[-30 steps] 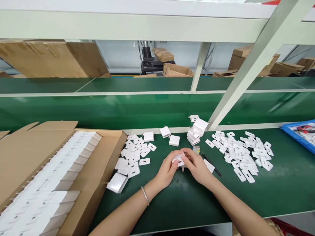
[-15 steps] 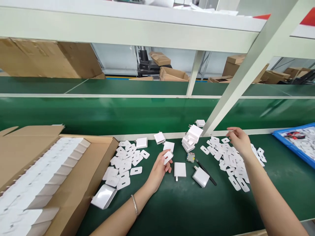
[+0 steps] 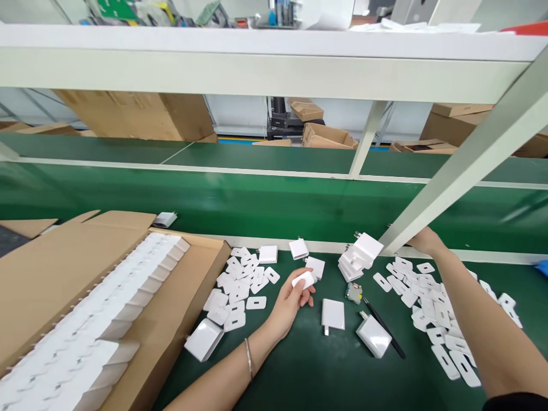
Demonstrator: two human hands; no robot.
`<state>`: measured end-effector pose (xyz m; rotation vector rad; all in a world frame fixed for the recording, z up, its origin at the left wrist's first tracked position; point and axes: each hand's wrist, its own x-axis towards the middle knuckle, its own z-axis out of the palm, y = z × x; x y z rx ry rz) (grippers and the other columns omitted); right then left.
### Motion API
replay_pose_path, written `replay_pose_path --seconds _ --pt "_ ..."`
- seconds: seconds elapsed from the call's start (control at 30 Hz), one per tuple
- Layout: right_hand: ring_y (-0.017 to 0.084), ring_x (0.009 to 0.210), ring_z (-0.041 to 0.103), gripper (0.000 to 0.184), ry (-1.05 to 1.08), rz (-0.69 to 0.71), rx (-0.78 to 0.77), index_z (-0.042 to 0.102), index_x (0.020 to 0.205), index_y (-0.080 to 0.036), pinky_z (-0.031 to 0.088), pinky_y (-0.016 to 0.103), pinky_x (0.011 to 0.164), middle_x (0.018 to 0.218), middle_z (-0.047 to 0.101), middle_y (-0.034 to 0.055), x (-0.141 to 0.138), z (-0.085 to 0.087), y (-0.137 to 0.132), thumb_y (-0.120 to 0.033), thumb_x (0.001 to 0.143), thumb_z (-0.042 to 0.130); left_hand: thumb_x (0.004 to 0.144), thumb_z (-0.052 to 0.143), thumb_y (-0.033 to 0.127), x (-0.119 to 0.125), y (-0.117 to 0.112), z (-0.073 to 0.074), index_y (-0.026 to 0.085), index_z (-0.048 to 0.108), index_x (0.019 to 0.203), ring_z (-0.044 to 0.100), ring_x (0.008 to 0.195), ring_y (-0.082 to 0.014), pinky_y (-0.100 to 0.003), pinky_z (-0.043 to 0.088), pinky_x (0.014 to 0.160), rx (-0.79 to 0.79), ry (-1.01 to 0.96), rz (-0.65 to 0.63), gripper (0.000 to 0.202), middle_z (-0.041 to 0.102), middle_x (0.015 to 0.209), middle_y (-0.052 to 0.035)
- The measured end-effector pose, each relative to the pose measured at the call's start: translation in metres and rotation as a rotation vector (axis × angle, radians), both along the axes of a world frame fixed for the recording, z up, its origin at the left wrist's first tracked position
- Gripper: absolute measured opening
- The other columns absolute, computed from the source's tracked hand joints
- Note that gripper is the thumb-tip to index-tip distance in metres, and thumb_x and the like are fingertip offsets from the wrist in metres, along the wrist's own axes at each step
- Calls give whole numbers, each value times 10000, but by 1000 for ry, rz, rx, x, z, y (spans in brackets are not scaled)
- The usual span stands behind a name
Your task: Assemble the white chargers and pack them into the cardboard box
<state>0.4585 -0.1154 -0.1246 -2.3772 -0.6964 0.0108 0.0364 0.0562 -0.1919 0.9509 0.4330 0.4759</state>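
Between the thumb and fingers of my left hand (image 3: 286, 308) is a small white cover plate (image 3: 302, 279); its slot does not show at this angle. My right hand (image 3: 426, 241) reaches past the slanted post (image 3: 462, 148), which hides its fingers. Near my left hand lie white charger housings (image 3: 333, 314), one with its prong toward me. Another housing (image 3: 374, 335) rests against black tweezers (image 3: 385, 328). A small circuit board (image 3: 354, 292) sits by the tweezers' tip. Stacked charger housings (image 3: 359, 254) stand left of the post.
Loose slotted plates form a left pile (image 3: 240, 279) and a right pile (image 3: 432, 305), under my right forearm. An open carton (image 3: 180, 319) holds rows of white housings at the left. A shelf beam (image 3: 257, 74) crosses overhead. A blue tray edge (image 3: 543, 267) shows at far right.
The view has swung left, so things appear farther right. My right hand has gone from above the right pile to behind the post. My left hand keeps the plate, now turned.
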Motion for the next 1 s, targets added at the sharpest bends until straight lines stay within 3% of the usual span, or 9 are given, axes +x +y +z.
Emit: replay_pose_path --seconds 0.17,0.27,0.37,0.43,0.57,0.63,0.73,0.87,1.0 --pt "529 1074 691 438 -13 -218 -215 702 908 -148 507 613 857 1076 722 332 -29 32 -49 -537 750 828 845 777 681 0 5 2 182 643 1167 437 640 -99 -264 464 665 -94 -61 37 609 612 801 -13" --pt "548 1021 702 582 24 -291 -202 724 1021 -162 526 614 781 1110 728 330 -65 56 -99 -691 780 748 806 807 699 0 4 1 170 657 1099 504 678 -120 -251 432 638 -43 -34 34 623 602 770 -16" --pt "517 1141 689 627 176 -58 -14 744 1169 -280 580 593 857 1200 768 191 -108 80 -136 -780 801 658 778 811 726 2 1 1 161 668 1079 531 664 -133 -257 433 621 -14 3 36 656 583 723 -5" --pt "480 1134 710 596 248 92 -6 763 1195 -339 623 545 856 1199 785 133 -142 93 -138 -768 791 677 763 817 733 3 0 3 160 666 1073 512 641 -139 -259 443 611 -44 -9 49 668 517 634 27" --pt "404 1141 727 629 154 360 -216 715 1307 -297 645 474 873 1359 733 99 -220 88 -82 -702 825 718 757 838 694 4 3 5 175 643 1084 415 592 -104 -265 489 640 -132 -87 129 643 521 644 41" --pt "340 982 754 548 -23 473 -277 673 1343 -261 640 429 771 1347 726 119 -255 68 -39 -635 948 607 792 803 687 4 6 5 191 624 1120 395 585 -93 -270 502 645 -157 -123 198 622 577 733 20" --pt "305 826 749 458 -381 471 -379 588 1436 -194 581 382 629 1405 657 187 -290 30 21 -420 1047 505 895 675 677 1 10 4 204 599 1194 418 594 -109 -280 511 635 -132 -160 281 564 586 789 4" --pt "332 865 754 488 -460 446 -505 528 1495 -116 578 380 608 1362 645 240 -304 -1 71 -310 1047 529 970 560 694 -5 10 3 189 588 1274 424 589 -114 -298 532 628 40 -132 333 590 582 814 -12" --pt "338 927 758 506 -418 452 -508 508 1514 -83 612 398 674 1387 629 274 -300 -5 87 -234 1031 514 965 564 739 -8 6 5 176 620 1264 438 590 -112 -308 558 610 218 -135 271 640 582 833 -24"
